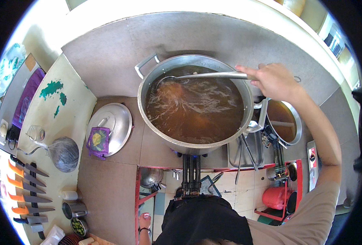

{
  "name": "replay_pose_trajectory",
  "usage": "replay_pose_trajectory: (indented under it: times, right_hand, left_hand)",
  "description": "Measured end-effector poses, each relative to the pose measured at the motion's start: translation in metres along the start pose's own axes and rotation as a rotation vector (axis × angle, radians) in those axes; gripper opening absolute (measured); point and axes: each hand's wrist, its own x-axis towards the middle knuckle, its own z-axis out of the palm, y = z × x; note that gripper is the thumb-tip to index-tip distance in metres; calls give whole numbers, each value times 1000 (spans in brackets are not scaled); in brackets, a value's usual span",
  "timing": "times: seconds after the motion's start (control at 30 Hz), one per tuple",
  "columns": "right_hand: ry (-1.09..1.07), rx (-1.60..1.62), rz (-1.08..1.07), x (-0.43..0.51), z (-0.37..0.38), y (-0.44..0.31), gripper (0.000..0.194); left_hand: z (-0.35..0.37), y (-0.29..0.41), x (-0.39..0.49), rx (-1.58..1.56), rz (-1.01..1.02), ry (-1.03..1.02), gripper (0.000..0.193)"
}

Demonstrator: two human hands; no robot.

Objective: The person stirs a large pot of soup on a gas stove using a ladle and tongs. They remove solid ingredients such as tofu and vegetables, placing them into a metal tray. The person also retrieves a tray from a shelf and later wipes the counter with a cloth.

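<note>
My right hand point(275, 80) grips the long metal handle of a ladle point(213, 75) above the far right rim of a large aluminium pot point(193, 149). The ladle's bowl dips into bubbling brown broth point(196, 113) on the pot's left side, so most of it is hidden. Beneath the pot a blue flame shows at the burner. Low in the view, beside the red counter edge, is my left hand point(144, 221), with a dark bracelet at the wrist. Something small and pale shows at its fingers, too small to name.
Left of the pot lies a metal lid point(122, 134) with a purple cloth point(99, 141) on it. Right are a metal tray point(234, 156) with utensils and a smaller pot point(283, 114) of brown liquid. Several knives point(31, 200) hang on the left wall. Black gas pipes point(190, 174) project below.
</note>
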Motion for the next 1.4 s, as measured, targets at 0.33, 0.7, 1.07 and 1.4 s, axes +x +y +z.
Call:
replay_pose_trajectory:
  times: [0.33, 0.7, 1.07, 1.4]
  right_hand:
    - [92, -186, -97, 23, 69, -34, 64]
    - [-148, 43, -248, 56, 56, -18, 19]
    - [-405, 121, -360, 39, 14, -27, 20]
    - [-932, 105, -220, 41, -8, -17, 59]
  left_hand:
    - [3, -10, -12, 11, -39, -49, 23]
    - [5, -16, -17, 5, -14, 18, 23]
    - [15, -19, -27, -19, -83, -12, 22]
    - [15, -26, -26, -34, -50, 29, 22]
